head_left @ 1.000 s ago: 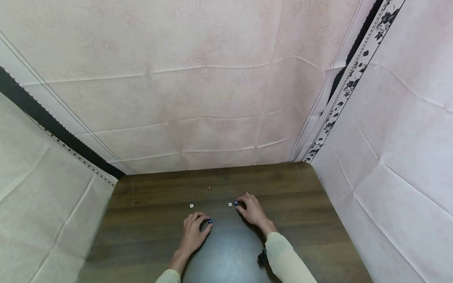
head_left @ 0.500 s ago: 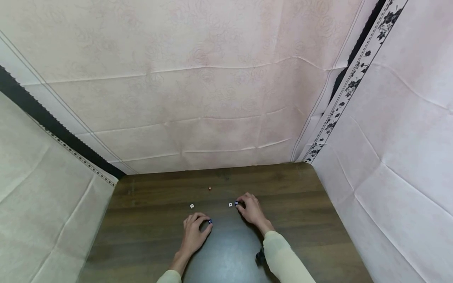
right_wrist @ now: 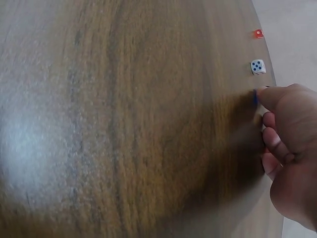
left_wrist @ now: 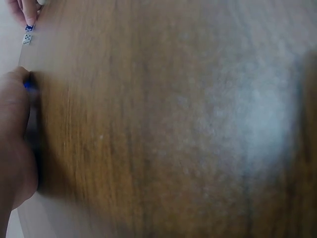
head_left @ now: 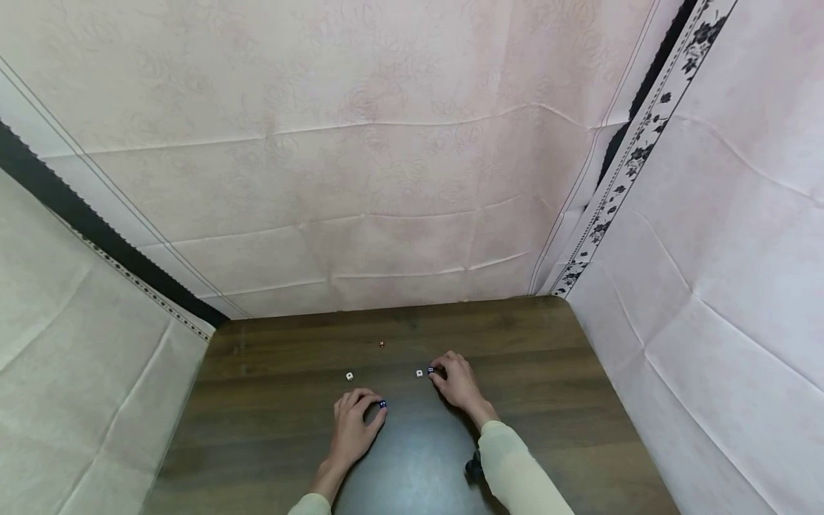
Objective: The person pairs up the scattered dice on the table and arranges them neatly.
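Observation:
My left hand (head_left: 352,425) pinches a blue die (head_left: 383,404) between thumb and index finger, low over the wooden table. Farther right, my right hand (head_left: 457,379) has another blue die (head_left: 430,370) between its thumb and forefinger. Just left of that one sits a white die (head_left: 419,373); the right wrist view shows dark pips on this white die (right_wrist: 257,67). A second white die (head_left: 350,375) lies beyond my left fingers. Farthest back is a red die (head_left: 382,344). In the left wrist view, the thumb mostly hides the blue die (left_wrist: 27,86).
The wooden table (head_left: 270,400) ends at a pale cloth wall (head_left: 386,214) at the back, with more cloth hanging at the left and right sides. A black object (head_left: 473,468) shows at the right sleeve.
A small reddish spot beside the right fingertips a second ago is out of sight now. The right hand and forearm have shifted very slightly; the left hand holds its place.

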Action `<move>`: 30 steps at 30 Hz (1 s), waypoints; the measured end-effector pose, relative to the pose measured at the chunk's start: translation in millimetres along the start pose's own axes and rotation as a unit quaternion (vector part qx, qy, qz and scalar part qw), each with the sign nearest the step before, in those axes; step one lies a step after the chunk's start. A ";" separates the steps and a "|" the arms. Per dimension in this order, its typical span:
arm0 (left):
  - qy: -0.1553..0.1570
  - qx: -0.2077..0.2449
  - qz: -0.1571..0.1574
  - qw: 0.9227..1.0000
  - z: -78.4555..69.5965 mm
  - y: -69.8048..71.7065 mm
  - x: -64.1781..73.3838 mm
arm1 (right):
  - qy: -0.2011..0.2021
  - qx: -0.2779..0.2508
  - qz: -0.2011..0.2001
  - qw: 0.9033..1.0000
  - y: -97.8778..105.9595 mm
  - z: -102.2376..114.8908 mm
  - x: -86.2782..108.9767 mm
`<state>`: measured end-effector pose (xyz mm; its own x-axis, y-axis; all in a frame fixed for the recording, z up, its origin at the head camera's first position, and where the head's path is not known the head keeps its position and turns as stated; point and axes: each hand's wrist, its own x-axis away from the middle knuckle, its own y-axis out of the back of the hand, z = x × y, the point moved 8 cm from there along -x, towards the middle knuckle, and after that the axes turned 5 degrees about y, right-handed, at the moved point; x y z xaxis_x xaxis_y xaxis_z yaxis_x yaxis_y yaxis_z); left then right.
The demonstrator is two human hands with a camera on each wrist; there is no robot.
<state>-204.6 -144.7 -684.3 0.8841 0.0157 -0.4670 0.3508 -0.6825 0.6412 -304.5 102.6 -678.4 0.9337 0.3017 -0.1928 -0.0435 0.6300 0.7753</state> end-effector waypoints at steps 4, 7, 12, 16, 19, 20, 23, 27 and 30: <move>-0.001 -0.005 -0.002 1.000 -1.9 -0.2 0.1 | -0.006 -0.012 0.002 1.000 0.2 -2.9 1.9; 0.003 -0.006 -0.002 1.000 -2.4 -0.3 -0.1 | -0.011 -0.020 0.001 1.000 1.2 -4.6 4.2; 0.007 -0.001 -0.006 1.000 -3.4 1.5 -0.1 | -0.002 -0.023 -0.001 1.000 3.7 -4.3 9.2; 0.006 0.001 -0.009 1.000 -2.5 1.9 -0.1 | 0.010 -0.033 -0.010 0.999 8.5 -2.8 15.0; 0.010 0.005 -0.005 1.000 0.0 0.5 0.3 | 0.006 -0.034 -0.009 0.999 11.0 -4.3 20.3; 0.013 0.005 -0.003 1.000 1.1 -0.1 0.5 | 0.005 -0.034 -0.008 0.999 11.7 -4.7 22.2; 0.021 0.007 0.004 1.000 3.7 -1.2 0.9 | 0.001 -0.037 -0.001 0.999 13.3 -6.5 28.4; 0.026 0.002 0.007 1.000 4.8 -1.6 0.9 | 0.006 -0.044 0.003 0.999 16.7 -6.1 36.6; 0.029 0.003 0.009 1.000 4.8 -1.6 0.9 | 0.011 -0.045 0.007 0.999 18.6 -5.4 42.4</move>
<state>-205.8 -147.1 -688.7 0.9066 0.0456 -0.4194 0.3329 -0.6881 0.6448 -267.7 130.9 -675.4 0.9245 0.3266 -0.1967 -0.0897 0.6877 0.7204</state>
